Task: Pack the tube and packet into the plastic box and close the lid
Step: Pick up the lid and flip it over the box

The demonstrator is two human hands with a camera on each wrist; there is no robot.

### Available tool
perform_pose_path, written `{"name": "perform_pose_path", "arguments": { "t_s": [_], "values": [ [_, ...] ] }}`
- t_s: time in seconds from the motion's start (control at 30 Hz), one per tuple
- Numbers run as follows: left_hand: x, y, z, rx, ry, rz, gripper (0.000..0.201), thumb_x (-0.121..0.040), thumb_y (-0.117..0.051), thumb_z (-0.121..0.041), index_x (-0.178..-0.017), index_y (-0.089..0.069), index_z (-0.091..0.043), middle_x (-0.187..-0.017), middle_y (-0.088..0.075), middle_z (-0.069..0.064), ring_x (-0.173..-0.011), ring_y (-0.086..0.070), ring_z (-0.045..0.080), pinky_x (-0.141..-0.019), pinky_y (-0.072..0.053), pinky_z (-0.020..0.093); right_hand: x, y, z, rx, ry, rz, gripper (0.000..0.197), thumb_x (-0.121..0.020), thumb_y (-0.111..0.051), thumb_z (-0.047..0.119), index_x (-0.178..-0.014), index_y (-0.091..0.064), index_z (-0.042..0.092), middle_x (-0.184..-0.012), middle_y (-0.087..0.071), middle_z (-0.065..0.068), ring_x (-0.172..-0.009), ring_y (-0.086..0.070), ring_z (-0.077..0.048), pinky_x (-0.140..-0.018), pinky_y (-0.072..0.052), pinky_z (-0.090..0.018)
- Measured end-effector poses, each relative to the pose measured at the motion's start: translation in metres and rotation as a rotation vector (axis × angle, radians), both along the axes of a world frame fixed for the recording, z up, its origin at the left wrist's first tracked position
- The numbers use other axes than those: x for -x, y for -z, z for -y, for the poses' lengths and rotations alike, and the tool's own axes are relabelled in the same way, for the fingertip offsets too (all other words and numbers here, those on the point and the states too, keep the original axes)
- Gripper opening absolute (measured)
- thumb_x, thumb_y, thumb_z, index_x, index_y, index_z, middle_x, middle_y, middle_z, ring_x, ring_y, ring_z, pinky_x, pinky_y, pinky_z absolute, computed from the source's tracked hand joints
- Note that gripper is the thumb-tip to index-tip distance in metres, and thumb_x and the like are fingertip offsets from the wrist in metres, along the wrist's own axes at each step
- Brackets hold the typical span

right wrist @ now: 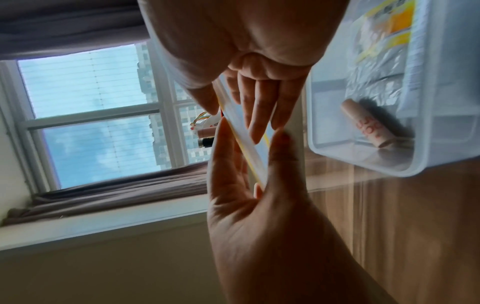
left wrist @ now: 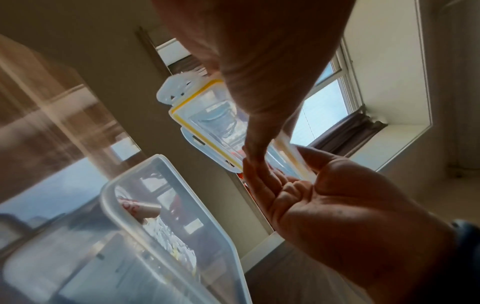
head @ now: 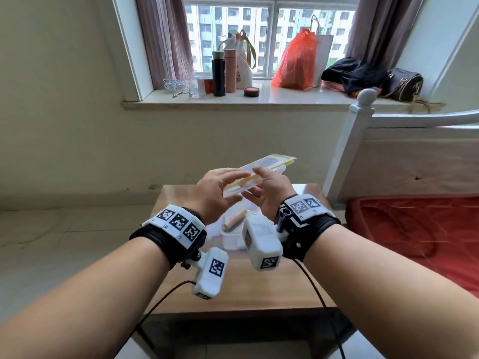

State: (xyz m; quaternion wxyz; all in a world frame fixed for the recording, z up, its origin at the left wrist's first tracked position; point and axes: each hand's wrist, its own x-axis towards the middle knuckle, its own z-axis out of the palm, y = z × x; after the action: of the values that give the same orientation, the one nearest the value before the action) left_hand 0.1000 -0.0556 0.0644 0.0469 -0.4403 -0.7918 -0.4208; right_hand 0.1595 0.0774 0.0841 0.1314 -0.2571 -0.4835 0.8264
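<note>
The clear rectangular plastic lid with a yellow seal [head: 261,172] is held in the air between the left hand [head: 212,194] and the right hand [head: 269,194], fingers [right wrist: 257,115] grasping its edges; below the fingers, the clear plastic box [head: 232,240] sits on the wooden surface [head: 259,294]; inside it the pink tube [right wrist: 370,123] lies beside the silver and yellow packet [right wrist: 376,51].
</note>
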Motion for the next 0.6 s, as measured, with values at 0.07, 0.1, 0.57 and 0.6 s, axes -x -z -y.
{"name": "perform_pose_path", "arguments": {
  "t_s": [0.07, 0.1, 0.57, 0.6],
  "values": [
    [-0.001, 0.002, -0.001, 0.143, -0.045, 0.067, 0.065, -0.067, -0.082, -0.038, -0.127, -0.059, -0.035, -0.139, -0.050, -0.004, -0.134, -0.036, 0.013, -0.115, -0.028, 0.033, -0.004, 0.004, -0.004, 0.012, 0.031, -0.013, 0.005, -0.093, -0.056, 0.013, -0.089, -0.059, 0.011, -0.081, -0.066, -0.009, -0.068, -0.066, -0.020, -0.065, -0.056, -0.032],
    [-0.001, 0.003, -0.001, 0.172, -0.072, 0.092, 0.071, -0.064, -0.080, -0.048, -0.129, -0.056, -0.037, -0.143, -0.046, -0.004, -0.137, -0.031, 0.014, -0.115, -0.025, 0.032, -0.006, 0.005, -0.007, 0.015, 0.048, -0.024, 0.005, -0.093, -0.056, 0.013, -0.090, -0.060, 0.011, -0.082, -0.067, -0.009, -0.068, -0.066, -0.021, -0.064, -0.056, -0.032],
    [0.005, 0.007, 0.003, -0.599, -0.211, 1.375, 0.026, -0.090, -0.061, -0.034, -0.100, -0.058, -0.010, -0.074, -0.073, 0.009, -0.058, -0.071, 0.016, -0.056, -0.059, 0.027, -0.022, 0.015, -0.016, 0.092, 0.033, -0.247, 0.022, -0.091, -0.056, 0.014, -0.113, -0.058, 0.014, -0.100, -0.071, -0.008, -0.081, -0.067, -0.021, -0.077, -0.057, -0.036],
    [0.005, 0.007, 0.003, -0.642, -0.208, 1.388, 0.020, -0.090, -0.061, -0.028, -0.098, -0.058, -0.011, -0.068, -0.074, 0.008, -0.055, -0.071, 0.016, -0.058, -0.059, 0.028, -0.023, 0.017, -0.016, 0.091, 0.017, -0.257, 0.029, -0.091, -0.056, 0.014, -0.119, -0.057, 0.014, -0.106, -0.071, -0.010, -0.085, -0.069, -0.022, -0.077, -0.058, -0.035]
  ]
}}
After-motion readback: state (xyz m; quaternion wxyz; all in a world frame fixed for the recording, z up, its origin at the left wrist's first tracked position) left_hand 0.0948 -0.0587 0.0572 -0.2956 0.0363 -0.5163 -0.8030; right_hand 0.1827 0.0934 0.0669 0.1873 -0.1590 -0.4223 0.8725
